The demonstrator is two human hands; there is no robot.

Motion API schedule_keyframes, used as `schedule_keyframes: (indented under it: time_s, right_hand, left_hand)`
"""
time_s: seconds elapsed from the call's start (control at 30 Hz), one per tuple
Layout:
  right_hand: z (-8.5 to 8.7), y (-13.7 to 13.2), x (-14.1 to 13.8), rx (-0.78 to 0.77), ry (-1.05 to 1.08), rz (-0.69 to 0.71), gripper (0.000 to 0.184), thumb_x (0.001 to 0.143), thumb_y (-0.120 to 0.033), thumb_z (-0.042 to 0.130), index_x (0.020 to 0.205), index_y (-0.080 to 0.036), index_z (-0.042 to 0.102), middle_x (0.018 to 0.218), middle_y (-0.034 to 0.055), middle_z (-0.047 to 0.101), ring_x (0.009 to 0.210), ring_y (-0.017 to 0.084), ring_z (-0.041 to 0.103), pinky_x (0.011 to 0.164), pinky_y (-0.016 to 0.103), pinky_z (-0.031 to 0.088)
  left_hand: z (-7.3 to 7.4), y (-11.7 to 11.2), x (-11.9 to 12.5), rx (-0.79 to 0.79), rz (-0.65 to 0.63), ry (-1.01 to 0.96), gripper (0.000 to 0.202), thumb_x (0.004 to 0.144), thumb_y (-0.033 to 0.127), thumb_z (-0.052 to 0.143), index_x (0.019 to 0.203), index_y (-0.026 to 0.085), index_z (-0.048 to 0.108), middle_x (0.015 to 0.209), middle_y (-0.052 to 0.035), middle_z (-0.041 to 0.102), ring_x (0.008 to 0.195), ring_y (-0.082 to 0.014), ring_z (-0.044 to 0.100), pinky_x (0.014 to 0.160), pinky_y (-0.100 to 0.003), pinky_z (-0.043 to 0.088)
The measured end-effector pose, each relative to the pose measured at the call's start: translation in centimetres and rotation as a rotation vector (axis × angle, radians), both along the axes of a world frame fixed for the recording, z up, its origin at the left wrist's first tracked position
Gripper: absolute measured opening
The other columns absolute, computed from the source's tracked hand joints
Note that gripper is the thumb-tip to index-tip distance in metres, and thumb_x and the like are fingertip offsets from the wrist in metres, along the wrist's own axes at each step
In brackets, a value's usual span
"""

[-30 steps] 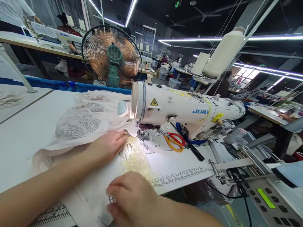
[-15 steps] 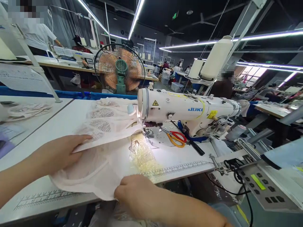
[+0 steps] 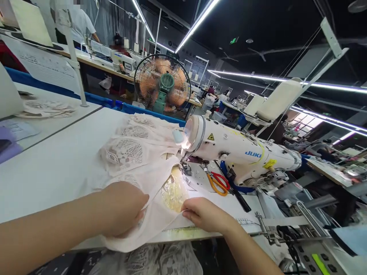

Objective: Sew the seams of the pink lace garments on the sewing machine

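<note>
A pale pink lace garment (image 3: 126, 151) lies bunched on the white sewing table, its far edge running up to the needle area of a JUKI sewing machine (image 3: 229, 143). My left hand (image 3: 123, 208) is closed on the near part of the cloth, fingers curled round a fold. Between thumb and fingers my right hand (image 3: 205, 214) pinches the cloth's right edge, close to the table's front. A patch of clear film over yellow (image 3: 173, 191) shows between the hands, below the needle.
Orange-and-red-handled scissors (image 3: 219, 182) and a black-handled tool (image 3: 242, 200) lie right of the needle. A printed ruler (image 3: 246, 221) runs along the front edge. Behind stands a fan (image 3: 163, 84); a control panel (image 3: 315, 259) sits at lower right. A person (image 3: 77, 25) stands far left.
My left hand has moved right and closed on the cloth nearer the needle. My right hand has shifted up and right with the cloth edge. The view has tilted and turned left.
</note>
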State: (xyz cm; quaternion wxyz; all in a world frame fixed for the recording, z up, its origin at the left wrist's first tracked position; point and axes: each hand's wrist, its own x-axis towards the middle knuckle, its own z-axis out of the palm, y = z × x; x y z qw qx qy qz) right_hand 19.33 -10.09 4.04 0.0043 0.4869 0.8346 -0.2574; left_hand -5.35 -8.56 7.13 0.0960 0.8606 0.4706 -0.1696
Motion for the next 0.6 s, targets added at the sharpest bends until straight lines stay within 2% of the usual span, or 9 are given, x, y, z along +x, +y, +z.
schedule_keyframes:
  time_s: [0.13, 0.23, 0.3, 0.4, 0.5, 0.6]
  right_hand:
    - [-0.3, 0.5, -0.6, -0.010, -0.037, 0.037, 0.010, 0.088, -0.017, 0.056, 0.088, -0.016, 0.066, 0.089, 0.0060, 0.069, 0.079, 0.017, 0.059, 0.066, 0.023, 0.038]
    - [0.2, 0.9, -1.0, -0.041, -0.061, 0.067, 0.008, 0.086, -0.018, 0.060, 0.089, -0.017, 0.068, 0.089, 0.0049, 0.070, 0.081, 0.017, 0.060, 0.067, 0.023, 0.038]
    - [0.8, 1.6, -1.1, -0.044, -0.079, 0.077, 0.009, 0.084, -0.022, 0.065, 0.090, -0.017, 0.069, 0.087, 0.0040, 0.070, 0.078, 0.016, 0.060, 0.064, 0.023, 0.038]
    - [1.8, 3.3, -0.3, -0.022, -0.039, 0.125, 0.011, 0.084, -0.026, 0.067, 0.088, -0.017, 0.069, 0.082, 0.0030, 0.069, 0.075, 0.016, 0.059, 0.063, 0.024, 0.039]
    - [2.6, 5.2, 1.6, 0.020, 0.008, 0.084, 0.013, 0.088, -0.017, 0.057, 0.091, -0.017, 0.070, 0.089, 0.0033, 0.069, 0.085, 0.016, 0.061, 0.075, 0.024, 0.044]
    - [2.4, 7.0, 3.5, 0.064, -0.125, -0.013, 0.023, 0.087, -0.012, 0.054, 0.103, -0.021, 0.069, 0.105, 0.0022, 0.069, 0.099, 0.017, 0.062, 0.087, 0.025, 0.046]
  left_hand:
    - [-0.3, 0.7, -0.7, -0.043, -0.042, -0.039, 0.032, 0.075, 0.033, 0.048, 0.091, 0.020, 0.072, 0.083, -0.0156, 0.072, 0.075, -0.0393, 0.066, 0.060, -0.043, 0.043]
    - [0.4, 2.3, -1.2, -0.140, -0.085, -0.190, 0.029, 0.073, 0.038, 0.051, 0.089, 0.025, 0.072, 0.078, -0.0094, 0.071, 0.071, -0.0317, 0.064, 0.056, -0.034, 0.036]
    - [0.8, 4.6, -0.8, -0.146, -0.010, -0.374, 0.021, 0.075, 0.036, 0.050, 0.074, 0.025, 0.068, 0.073, -0.0046, 0.068, 0.065, -0.0233, 0.058, 0.056, -0.030, 0.032]
    - [0.4, 8.9, 0.8, -0.104, 0.202, -0.549, 0.025, 0.078, 0.024, 0.048, 0.053, 0.020, 0.053, 0.062, -0.0009, 0.057, 0.056, -0.0164, 0.047, 0.055, -0.029, 0.028]
    - [-1.3, 13.0, 3.1, -0.147, 0.319, -0.600, 0.029, 0.078, 0.016, 0.054, 0.050, 0.019, 0.046, 0.050, 0.0035, 0.045, 0.050, -0.0135, 0.042, 0.053, -0.027, 0.029]
    - [-3.3, 15.5, 5.1, -0.184, 0.401, -0.720, 0.031, 0.083, 0.023, 0.062, 0.055, 0.017, 0.049, 0.052, 0.0063, 0.046, 0.050, -0.0107, 0.044, 0.056, -0.026, 0.038]
